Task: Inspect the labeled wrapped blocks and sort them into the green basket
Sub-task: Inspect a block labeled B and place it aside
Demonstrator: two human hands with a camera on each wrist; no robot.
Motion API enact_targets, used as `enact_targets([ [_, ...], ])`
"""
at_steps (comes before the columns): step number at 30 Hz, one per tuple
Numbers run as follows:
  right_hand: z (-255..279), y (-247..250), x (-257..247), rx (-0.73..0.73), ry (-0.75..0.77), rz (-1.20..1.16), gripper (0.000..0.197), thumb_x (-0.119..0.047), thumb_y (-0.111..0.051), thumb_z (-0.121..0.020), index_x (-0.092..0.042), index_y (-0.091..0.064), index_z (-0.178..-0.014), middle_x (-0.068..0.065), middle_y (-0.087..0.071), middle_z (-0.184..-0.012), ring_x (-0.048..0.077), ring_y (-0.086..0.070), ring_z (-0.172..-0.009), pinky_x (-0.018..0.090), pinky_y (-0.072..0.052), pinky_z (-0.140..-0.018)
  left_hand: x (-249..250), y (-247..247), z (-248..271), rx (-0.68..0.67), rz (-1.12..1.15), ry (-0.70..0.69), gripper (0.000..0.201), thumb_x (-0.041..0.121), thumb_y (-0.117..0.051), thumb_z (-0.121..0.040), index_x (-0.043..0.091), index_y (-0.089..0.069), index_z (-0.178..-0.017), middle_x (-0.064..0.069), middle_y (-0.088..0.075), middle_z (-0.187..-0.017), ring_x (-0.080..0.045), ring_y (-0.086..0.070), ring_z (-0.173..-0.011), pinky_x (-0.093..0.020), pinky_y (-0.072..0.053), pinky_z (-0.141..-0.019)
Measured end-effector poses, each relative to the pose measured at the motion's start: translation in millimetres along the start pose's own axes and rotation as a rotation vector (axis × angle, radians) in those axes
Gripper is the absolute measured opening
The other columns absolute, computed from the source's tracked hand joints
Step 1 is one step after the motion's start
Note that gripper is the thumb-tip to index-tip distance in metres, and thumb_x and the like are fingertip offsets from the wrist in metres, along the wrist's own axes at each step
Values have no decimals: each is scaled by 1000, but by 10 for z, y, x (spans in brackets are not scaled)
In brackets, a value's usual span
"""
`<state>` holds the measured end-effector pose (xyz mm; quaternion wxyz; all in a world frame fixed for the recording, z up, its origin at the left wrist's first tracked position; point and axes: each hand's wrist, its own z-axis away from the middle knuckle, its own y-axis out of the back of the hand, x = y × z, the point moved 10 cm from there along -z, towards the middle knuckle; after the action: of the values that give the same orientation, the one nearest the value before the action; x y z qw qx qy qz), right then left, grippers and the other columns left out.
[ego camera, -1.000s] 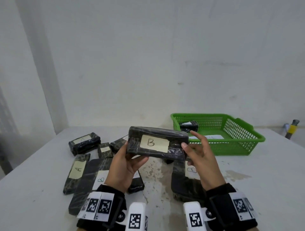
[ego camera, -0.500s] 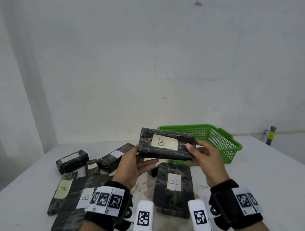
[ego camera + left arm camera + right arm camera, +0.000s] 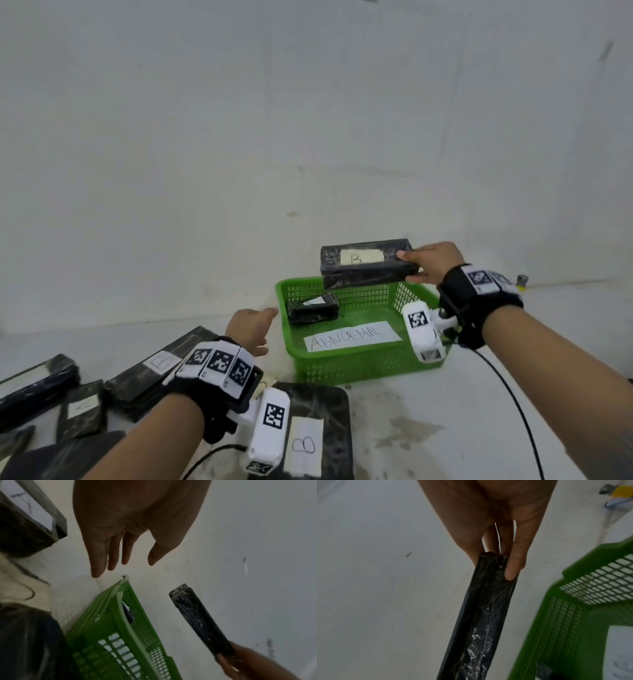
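From the head view, the right hand [image 3: 433, 262] pinches one end of a black wrapped block [image 3: 368, 267] with a pale label marked B, holding it in the air over the far side of the green basket [image 3: 359, 365]. The basket sits on the white tabletop [image 3: 445, 428] and holds a smaller wrapped block [image 3: 313, 310] in its far left corner and a paper sheet [image 3: 352, 337] with handwriting on its floor. The left hand [image 3: 251, 329] hangs released, fingers loose, just left of the basket and holding nothing. More wrapped blocks lie on the tabletop at the near left, among them a flat one marked B [image 3: 308, 431] just in front of the basket.

In the left wrist view, the left hand [image 3: 130, 524] shows straight, relaxed fingers above the basket [image 3: 109, 628] corner, apart from it. The held block [image 3: 200, 620] appears end-on at lower right, gripped by the right hand [image 3: 248, 662].

The right wrist view shows the right hand [image 3: 496, 520] with thumb on one face and fingers [image 3: 513, 563] on the other, clamping the block [image 3: 481, 615] by its end, with the basket [image 3: 556, 628] rim beside it at right.
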<state>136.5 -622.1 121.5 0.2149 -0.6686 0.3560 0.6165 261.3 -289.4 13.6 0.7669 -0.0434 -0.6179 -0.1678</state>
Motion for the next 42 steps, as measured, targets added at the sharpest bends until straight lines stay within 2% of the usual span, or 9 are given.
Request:
enact_targets([
  [5,-920,203,446,157,-127,401,41,-36,-88,-67,0,-74,-79,14,-75,-73,31,-73,-69,46,-61,-74,-171,-249,-371,-120,-203,68,50,17,-59,-97,-6,-42,-138,-26,-51,-129,-44,-63,-99,-50,-57,-79],
  [9,-1043,195,557,173,-105,671,41,-43,-84,-69,-7,-68,-61,11,-72,-66,31,-72,-67,45,-61,-74,-306,-357,-548,-224,-31,96,70,10,-60,-96,11,-22,-155,-30,-43,-144,-38,-65,-67,-45,-58,-47],
  [13,-1123,183,704,176,-115,765,40,-45,-78,-76,-7,-71,-66,8,-71,-64,27,-71,-65,36,-59,-67,-290,-396,-566,-307,48,76,69,0,-57,-96,16,-23,-154,-28,-60,-124,-35,-70,-62,-46,-60,-54],
  [19,-1327,-25,1119,24,-160,744,40,-41,-85,-71,-2,-73,-74,12,-74,-66,31,-74,-69,49,-60,-77,-182,-446,-521,-323,-7,-40,65,-3,-52,-97,21,-29,-153,-14,-73,-88,-27,-72,-58,-40,-61,-55],
  [22,-1340,-115,1092,21,-135,811,45,-44,-82,-72,-1,-73,-83,12,-73,-77,28,-70,-72,35,-58,-66,-157,-445,-511,-332,6,-54,72,-3,-52,-97,28,-21,-154,-9,-75,-74,-24,-71,-55,-36,-60,-51],
  [26,-1285,-145,1068,24,-132,912,43,-45,-72,-83,-9,-58,-63,5,-59,-57,19,-53,-54,26,-34,-47,-139,-465,-479,-328,16,-82,75,-3,-52,-97,32,-20,-155,-9,-72,-79,-22,-70,-52,-33,-59,-48],
  [30,-1310,-160,1289,-87,-228,739,20,-14,-75,-81,-14,-57,-73,-10,-57,-37,17,-59,-63,20,-51,-48,-148,-469,-491,-324,6,-94,74,-2,-52,-97,33,-21,-155,-6,-73,-74,-20,-70,-52,-31,-58,-47],
  [38,-1166,-359,1392,-253,-266,772,21,1,-68,-84,-11,-56,-72,8,-64,-71,21,-62,-70,19,-51,-44,-165,-484,-528,-344,29,-98,71,0,-53,-98,35,-25,-153,-5,-75,-72,-20,-71,-54,-32,-58,-48],
  [42,-1202,-389,1469,-203,-251,922,31,-15,-77,-82,-13,-62,-55,5,-65,-57,23,-64,-64,27,-51,-55,-170,-465,-535,-333,39,-106,70,0,-53,-97,35,-27,-153,-5,-75,-71,-19,-71,-53,-30,-57,-46],
])
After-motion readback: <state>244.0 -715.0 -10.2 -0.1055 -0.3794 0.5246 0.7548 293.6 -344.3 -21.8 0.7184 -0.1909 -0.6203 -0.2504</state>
